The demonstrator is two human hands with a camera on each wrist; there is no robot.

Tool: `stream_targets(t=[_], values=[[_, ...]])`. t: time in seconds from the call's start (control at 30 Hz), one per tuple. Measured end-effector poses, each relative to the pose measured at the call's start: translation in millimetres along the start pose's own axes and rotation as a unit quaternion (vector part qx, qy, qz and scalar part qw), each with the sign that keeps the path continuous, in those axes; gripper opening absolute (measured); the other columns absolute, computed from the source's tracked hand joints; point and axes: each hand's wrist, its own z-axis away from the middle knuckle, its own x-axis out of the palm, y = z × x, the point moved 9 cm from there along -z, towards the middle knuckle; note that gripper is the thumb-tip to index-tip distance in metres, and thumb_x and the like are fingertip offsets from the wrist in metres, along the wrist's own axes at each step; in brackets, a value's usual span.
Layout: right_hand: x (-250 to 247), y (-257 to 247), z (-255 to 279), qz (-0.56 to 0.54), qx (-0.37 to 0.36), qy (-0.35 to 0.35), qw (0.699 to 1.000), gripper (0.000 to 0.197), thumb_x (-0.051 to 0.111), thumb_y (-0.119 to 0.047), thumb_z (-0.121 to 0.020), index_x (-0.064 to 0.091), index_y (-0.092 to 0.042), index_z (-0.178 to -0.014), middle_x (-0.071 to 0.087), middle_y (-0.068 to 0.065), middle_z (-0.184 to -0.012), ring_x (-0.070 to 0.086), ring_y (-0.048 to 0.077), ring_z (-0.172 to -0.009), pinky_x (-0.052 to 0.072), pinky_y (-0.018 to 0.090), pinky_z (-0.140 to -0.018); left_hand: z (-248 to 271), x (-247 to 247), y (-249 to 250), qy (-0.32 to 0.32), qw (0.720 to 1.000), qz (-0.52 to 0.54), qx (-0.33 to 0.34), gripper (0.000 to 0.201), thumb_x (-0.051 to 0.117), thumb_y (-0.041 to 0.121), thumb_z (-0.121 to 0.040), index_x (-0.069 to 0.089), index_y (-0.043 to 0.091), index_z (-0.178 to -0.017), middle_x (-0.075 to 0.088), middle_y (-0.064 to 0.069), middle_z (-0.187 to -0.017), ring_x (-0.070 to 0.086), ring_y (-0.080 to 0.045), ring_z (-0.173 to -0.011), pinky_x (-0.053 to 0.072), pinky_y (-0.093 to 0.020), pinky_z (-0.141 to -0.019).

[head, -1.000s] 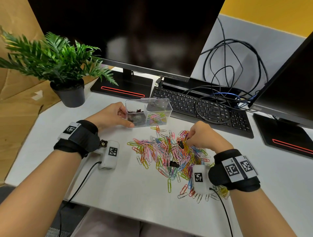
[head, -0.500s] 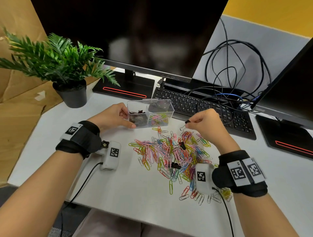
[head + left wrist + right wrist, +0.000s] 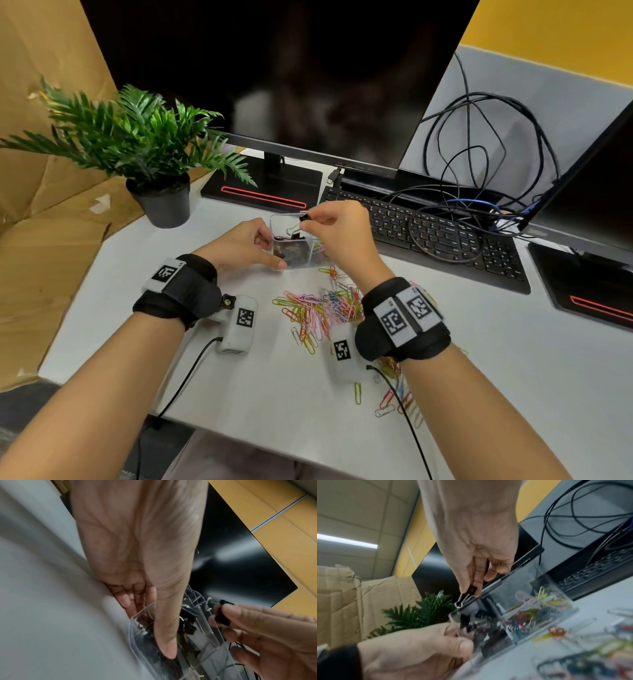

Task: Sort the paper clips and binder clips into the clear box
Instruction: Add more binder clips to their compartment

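Observation:
The clear box (image 3: 298,261) stands behind a pile of coloured paper clips (image 3: 318,308). Its left compartment holds black binder clips (image 3: 289,251) and its right one holds paper clips (image 3: 318,248). My left hand (image 3: 270,251) grips the box's left end, with the thumb (image 3: 164,642) lying along the front wall. Just above the left compartment, my right hand (image 3: 306,219) pinches a black binder clip (image 3: 303,216) between thumb and forefinger. The clip's wire handle hangs down in the right wrist view (image 3: 473,588). My right wrist hides part of the pile.
A potted plant (image 3: 164,198) stands left of the box. Behind the box are a keyboard (image 3: 428,236) and a monitor (image 3: 274,85), with tangled cables (image 3: 479,154) further right. A second monitor's base (image 3: 589,291) sits at the right, cardboard (image 3: 41,222) at the left.
My right hand has lifted a binder clip out of the pile and carried it back and left, over the box's left compartment. The left hand has stayed on the box.

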Motion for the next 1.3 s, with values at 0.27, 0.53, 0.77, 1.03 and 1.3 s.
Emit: stream_targets(t=[0.27,0.53,0.77,1.03,1.3], values=[[8,1,4,0.022,-0.007,-0.003,1.000,0.020,0.069,-0.024,-0.086,0.076,-0.014,-0.103,0.073,0.000,-0.098,0.063,0.009,-0.090,0.052,0.031,-0.085,1,0,1,0.000,1.000,-0.006,0.002,0.045,0.088,0.011,-0.065,0.050,0.017,-0.088,0.045,0.004,-0.072,0.043,-0.010,-0.065,0.035,-0.024,-0.061],[-51,48,10,0.096,0.089,-0.007,0.991,0.011,0.068,-0.007,-0.083,0.069,-0.015,-0.075,0.058,-0.010,-0.066,0.051,0.002,-0.060,0.038,0.015,-0.057,0,-1,0,0.001,1.000,-0.017,0.006,0.044,0.089,0.014,-0.064,0.052,0.017,-0.089,0.045,0.005,-0.072,0.042,-0.008,-0.063,0.034,-0.021,-0.059],[-51,95,41,0.286,0.201,-0.194,0.917,0.010,0.075,-0.001,-0.074,0.071,-0.008,-0.080,0.066,0.007,-0.090,0.062,0.022,-0.076,0.045,0.026,-0.058,2,-1,2,0.001,1.000,-0.024,0.003,0.043,0.088,0.015,-0.065,0.051,0.017,-0.087,0.046,0.004,-0.072,0.043,-0.009,-0.063,0.033,-0.022,-0.059],[-41,99,59,0.330,0.222,-0.275,0.875,0.030,0.078,-0.006,-0.075,0.069,-0.003,-0.103,0.063,0.010,-0.103,0.060,0.026,-0.090,0.044,0.028,-0.068,2,0,3,0.001,1.000,-0.026,-0.004,0.043,0.087,0.014,-0.066,0.050,0.017,-0.087,0.047,0.004,-0.072,0.044,-0.010,-0.064,0.035,-0.021,-0.060],[-45,115,51,0.329,0.230,-0.231,0.886,0.023,0.072,-0.011,-0.079,0.065,-0.002,-0.099,0.068,0.014,-0.097,0.066,0.029,-0.085,0.054,0.033,-0.068,0,-1,1,0.000,1.000,-0.030,-0.006,0.043,0.088,0.016,-0.066,0.051,0.018,-0.089,0.047,0.004,-0.072,0.044,-0.011,-0.065,0.035,-0.023,-0.060]])
